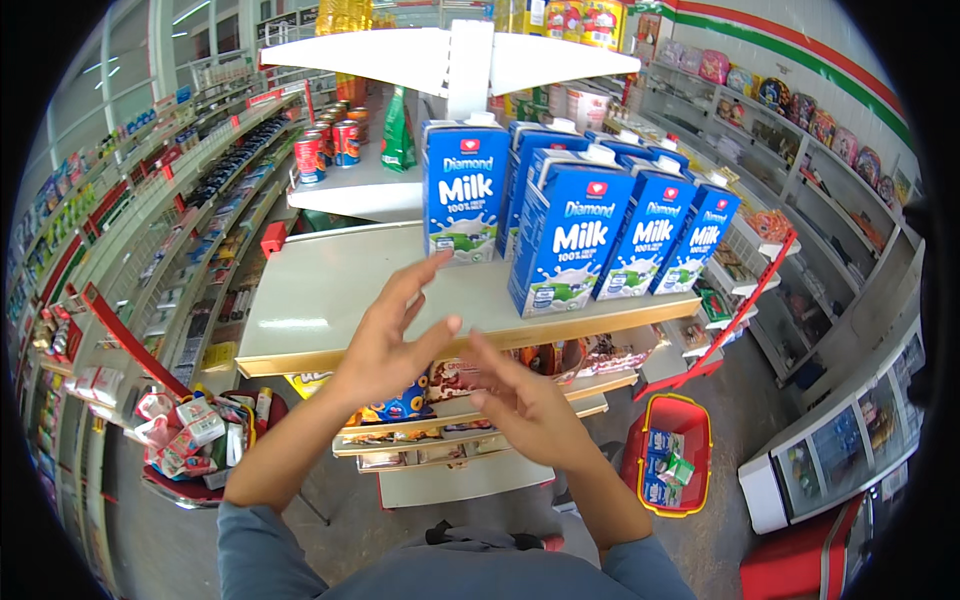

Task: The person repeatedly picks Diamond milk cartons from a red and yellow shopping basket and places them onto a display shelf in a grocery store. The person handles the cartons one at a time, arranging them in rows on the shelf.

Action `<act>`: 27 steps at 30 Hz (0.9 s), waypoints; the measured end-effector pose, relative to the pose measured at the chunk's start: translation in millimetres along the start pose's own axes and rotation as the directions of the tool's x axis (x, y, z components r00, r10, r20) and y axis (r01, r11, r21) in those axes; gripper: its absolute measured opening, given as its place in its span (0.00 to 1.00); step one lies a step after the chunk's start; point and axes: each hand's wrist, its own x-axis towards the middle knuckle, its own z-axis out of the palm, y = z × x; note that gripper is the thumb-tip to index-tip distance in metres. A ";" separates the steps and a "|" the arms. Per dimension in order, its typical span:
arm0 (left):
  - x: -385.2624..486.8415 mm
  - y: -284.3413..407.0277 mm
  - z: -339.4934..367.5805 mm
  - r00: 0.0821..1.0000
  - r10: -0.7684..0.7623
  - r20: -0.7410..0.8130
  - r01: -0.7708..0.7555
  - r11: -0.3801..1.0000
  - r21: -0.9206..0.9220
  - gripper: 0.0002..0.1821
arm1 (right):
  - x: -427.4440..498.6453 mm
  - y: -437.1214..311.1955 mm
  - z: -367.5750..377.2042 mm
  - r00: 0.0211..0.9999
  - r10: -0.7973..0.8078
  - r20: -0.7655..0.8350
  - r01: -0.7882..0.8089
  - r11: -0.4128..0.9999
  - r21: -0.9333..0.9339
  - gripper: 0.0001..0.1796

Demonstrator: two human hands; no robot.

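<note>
Several blue Diamond milk cartons with white caps stand upright on the top shelf (pixel 322 300) before me. A front carton (pixel 574 232) is at the shelf edge, with two more in line to its right. One carton (pixel 463 191) stands farther back on the left, others behind. My left hand (pixel 394 334) is raised over the shelf edge, fingers apart, its fingertips near the foot of that left carton in the picture. Lower and to the right, my right hand (pixel 525 405) hangs in front of the shelf edge with its fingers spread. Neither hand holds anything.
Snack packs (pixel 454 379) fill the tiers below. A red basket with a yellow rim (pixel 709 450) on the floor holds more blue cartons. Cans (pixel 346 142) and a green pouch (pixel 397 131) stand behind. At left, a chair bears heaped packages (pixel 199 424). A glass-fronted case (pixel 832 435) is at right.
</note>
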 end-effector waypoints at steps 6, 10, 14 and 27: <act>-57.0 -11.2 43.2 0.984 0.084 0.156 -0.073 0.994 -0.078 0.21 | -60.3 17.3 -16.9 0.965 0.239 0.108 -0.232 0.970 -0.073 0.25; -80.8 -40.6 78.1 0.956 -0.022 0.292 0.095 0.967 -0.238 0.19 | -105.2 49.4 -31.6 0.932 0.362 0.015 -0.362 0.932 -0.018 0.25; -100.6 -72.4 122.8 0.875 -0.189 0.445 0.360 0.869 -0.339 0.17 | -155.4 82.0 -43.3 0.904 0.421 -0.078 -0.412 0.904 0.111 0.25; -120.3 -126.1 300.8 0.591 -0.315 0.743 0.650 0.731 -0.208 0.17 | -293.2 139.0 -123.9 0.608 0.649 -0.457 -0.512 0.761 0.399 0.23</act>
